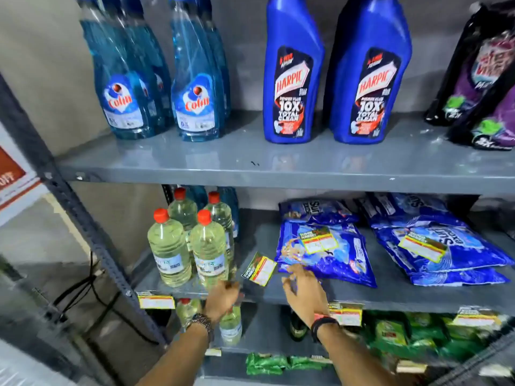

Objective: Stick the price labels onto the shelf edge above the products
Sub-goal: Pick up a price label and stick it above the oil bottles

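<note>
A loose price label (259, 269) lies tilted on the middle shelf, between the clear bottles and the blue packets. My right hand (305, 292) hovers just right of it with fingers spread and nothing in them. My left hand (223, 299) rests at the middle shelf edge (395, 300) below the bottles, its fingers curled out of sight. Two more labels lie on top of blue detergent packets (319, 241) (423, 247). Stuck on the middle shelf edge are labels at the left (156, 302), by my right wrist (347, 314) and at the far right (473, 319).
Clear bottles with red caps (170, 249) stand left on the middle shelf. The top shelf (250, 174) carries blue spray bottles, two blue Harpic bottles (292, 73) and dark pouches. Green packets (404, 335) fill the lower shelf. A slotted upright (83, 218) frames the left side.
</note>
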